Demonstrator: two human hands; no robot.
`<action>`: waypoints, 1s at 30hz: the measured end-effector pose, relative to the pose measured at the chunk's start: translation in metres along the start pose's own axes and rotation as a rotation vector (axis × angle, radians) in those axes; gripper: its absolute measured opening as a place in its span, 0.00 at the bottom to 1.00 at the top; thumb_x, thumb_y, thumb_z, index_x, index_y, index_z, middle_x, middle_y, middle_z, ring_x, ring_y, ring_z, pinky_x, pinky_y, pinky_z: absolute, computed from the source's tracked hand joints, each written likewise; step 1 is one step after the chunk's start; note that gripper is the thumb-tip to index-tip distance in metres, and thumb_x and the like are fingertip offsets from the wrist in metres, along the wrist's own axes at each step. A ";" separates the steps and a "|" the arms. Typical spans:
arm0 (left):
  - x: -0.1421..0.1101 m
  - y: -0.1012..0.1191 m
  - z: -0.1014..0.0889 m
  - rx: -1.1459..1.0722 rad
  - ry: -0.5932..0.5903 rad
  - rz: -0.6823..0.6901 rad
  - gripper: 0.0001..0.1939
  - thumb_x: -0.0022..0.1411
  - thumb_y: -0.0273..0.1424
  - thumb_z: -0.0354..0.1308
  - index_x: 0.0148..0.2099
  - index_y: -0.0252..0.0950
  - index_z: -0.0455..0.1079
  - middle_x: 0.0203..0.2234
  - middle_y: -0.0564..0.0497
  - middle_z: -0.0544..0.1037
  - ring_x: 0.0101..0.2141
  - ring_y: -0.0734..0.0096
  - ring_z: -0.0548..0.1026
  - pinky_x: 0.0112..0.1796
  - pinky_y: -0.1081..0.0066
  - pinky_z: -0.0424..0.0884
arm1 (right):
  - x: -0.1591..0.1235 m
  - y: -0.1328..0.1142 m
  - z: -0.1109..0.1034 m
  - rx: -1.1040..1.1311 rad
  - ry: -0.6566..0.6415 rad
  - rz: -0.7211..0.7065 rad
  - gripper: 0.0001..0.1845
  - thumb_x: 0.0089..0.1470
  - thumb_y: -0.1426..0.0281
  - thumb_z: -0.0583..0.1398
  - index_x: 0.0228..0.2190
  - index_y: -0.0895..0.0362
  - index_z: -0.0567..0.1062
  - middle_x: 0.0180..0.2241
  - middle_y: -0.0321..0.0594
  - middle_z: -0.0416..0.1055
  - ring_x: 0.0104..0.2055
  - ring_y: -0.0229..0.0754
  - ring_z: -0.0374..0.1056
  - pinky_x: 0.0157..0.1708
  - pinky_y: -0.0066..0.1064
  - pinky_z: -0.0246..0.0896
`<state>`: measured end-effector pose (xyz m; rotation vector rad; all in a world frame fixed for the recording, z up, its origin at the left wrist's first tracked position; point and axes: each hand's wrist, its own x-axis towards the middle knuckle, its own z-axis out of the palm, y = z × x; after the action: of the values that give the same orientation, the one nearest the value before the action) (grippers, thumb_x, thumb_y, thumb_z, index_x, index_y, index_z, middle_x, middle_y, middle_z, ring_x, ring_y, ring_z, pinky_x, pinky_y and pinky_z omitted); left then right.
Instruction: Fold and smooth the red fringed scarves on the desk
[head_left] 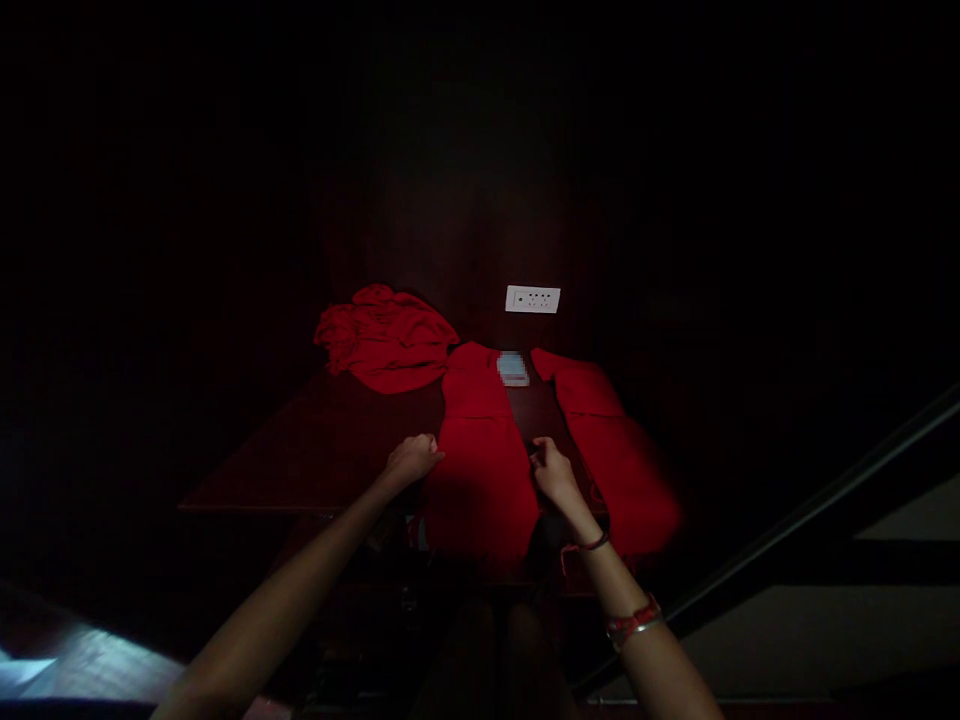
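Note:
A long red scarf (484,450) lies flat over the dark table, its near end hanging past the front edge. My left hand (414,462) is closed at the scarf's left edge, thumb side touching the cloth. At the opposite edge, my right hand (553,470) has its fingers curled in a pinch, fingertips against the cloth border. How much cloth each hand grips is hard to make out in the dim light. To the right lies a second red scarf (615,440), also draped over the front edge.
A crumpled heap of red cloth (390,340) sits at the table's back left. Between the two scarves, toward the back, is a small pale, blurred rectangle (513,368). A white socket panel (532,299) is on the dark wall behind the table (300,470).

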<state>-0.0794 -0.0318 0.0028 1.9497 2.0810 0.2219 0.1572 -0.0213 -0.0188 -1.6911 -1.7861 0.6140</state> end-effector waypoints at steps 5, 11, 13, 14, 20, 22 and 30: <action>-0.001 0.005 -0.001 0.058 0.014 -0.006 0.11 0.55 0.34 0.42 0.34 0.37 0.64 0.31 0.45 0.73 0.32 0.64 0.71 0.29 0.71 0.63 | 0.004 -0.007 0.000 -0.265 -0.107 -0.005 0.09 0.42 0.74 0.53 0.29 0.61 0.70 0.34 0.47 0.68 0.36 0.40 0.64 0.33 0.25 0.53; -0.004 0.003 0.001 0.166 0.051 0.005 0.15 0.56 0.33 0.39 0.38 0.37 0.64 0.34 0.43 0.72 0.34 0.61 0.71 0.30 0.67 0.64 | 0.008 -0.010 -0.002 -0.273 -0.103 0.021 0.09 0.46 0.73 0.51 0.30 0.60 0.69 0.32 0.47 0.69 0.34 0.39 0.65 0.29 0.25 0.52; -0.004 0.002 0.001 0.170 0.038 -0.018 0.15 0.56 0.33 0.39 0.39 0.37 0.64 0.34 0.42 0.72 0.35 0.60 0.71 0.30 0.67 0.64 | 0.008 -0.007 -0.008 -0.265 -0.087 0.030 0.10 0.48 0.73 0.50 0.33 0.60 0.68 0.31 0.45 0.69 0.33 0.38 0.64 0.28 0.24 0.51; -0.003 0.002 0.001 0.166 0.033 -0.031 0.15 0.56 0.33 0.38 0.40 0.36 0.64 0.35 0.42 0.72 0.35 0.60 0.70 0.30 0.67 0.64 | 0.009 -0.005 -0.010 -0.262 -0.078 0.039 0.10 0.48 0.73 0.49 0.33 0.60 0.67 0.31 0.44 0.69 0.33 0.38 0.64 0.28 0.24 0.51; -0.003 0.011 0.002 0.054 -0.038 0.002 0.16 0.56 0.40 0.40 0.35 0.35 0.64 0.34 0.42 0.72 0.34 0.63 0.71 0.30 0.71 0.63 | 0.000 -0.003 -0.016 -0.200 -0.082 0.028 0.09 0.50 0.70 0.49 0.33 0.58 0.66 0.32 0.43 0.68 0.34 0.38 0.64 0.30 0.24 0.51; -0.006 0.013 0.002 -0.001 -0.053 0.053 0.16 0.52 0.43 0.45 0.32 0.35 0.63 0.31 0.44 0.72 0.33 0.65 0.71 0.28 0.74 0.62 | -0.009 -0.004 -0.015 -0.107 -0.061 -0.003 0.12 0.50 0.67 0.49 0.37 0.58 0.63 0.35 0.43 0.67 0.35 0.38 0.64 0.32 0.25 0.52; -0.023 0.010 0.007 -0.327 -0.131 0.019 0.06 0.49 0.31 0.51 0.24 0.35 0.57 0.19 0.56 0.67 0.21 0.78 0.66 0.20 0.81 0.57 | -0.037 0.009 -0.006 0.220 -0.032 0.031 0.21 0.39 0.72 0.56 0.39 0.55 0.60 0.23 0.31 0.64 0.26 0.35 0.62 0.28 0.26 0.55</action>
<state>-0.0667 -0.0544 0.0014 1.7395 1.8143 0.3995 0.1680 -0.0575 -0.0247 -1.5695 -1.6505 0.8233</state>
